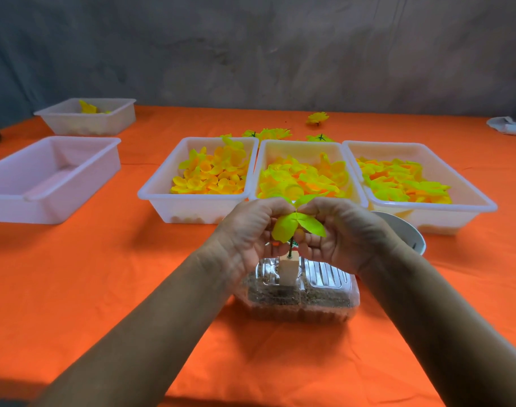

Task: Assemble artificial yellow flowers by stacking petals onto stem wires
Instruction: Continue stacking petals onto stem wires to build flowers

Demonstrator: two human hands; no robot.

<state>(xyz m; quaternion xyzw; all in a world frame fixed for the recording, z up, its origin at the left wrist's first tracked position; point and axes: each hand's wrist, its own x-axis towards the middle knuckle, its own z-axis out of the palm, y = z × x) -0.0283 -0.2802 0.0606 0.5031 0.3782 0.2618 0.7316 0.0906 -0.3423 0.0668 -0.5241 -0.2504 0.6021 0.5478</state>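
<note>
A yellow-green petal layer sits on top of a thin green stem wire. The wire stands upright in a small pale block on a clear plastic box. My left hand and my right hand both pinch the petal layer from either side, fingertips meeting above the wire. Three white trays of loose yellow and orange petals stand behind: left, middle, right.
An empty white tray and a farther one holding a few petals stand at the left on the orange cloth. Finished yellow flowers lie behind the trays. A white cup sits right of my hands.
</note>
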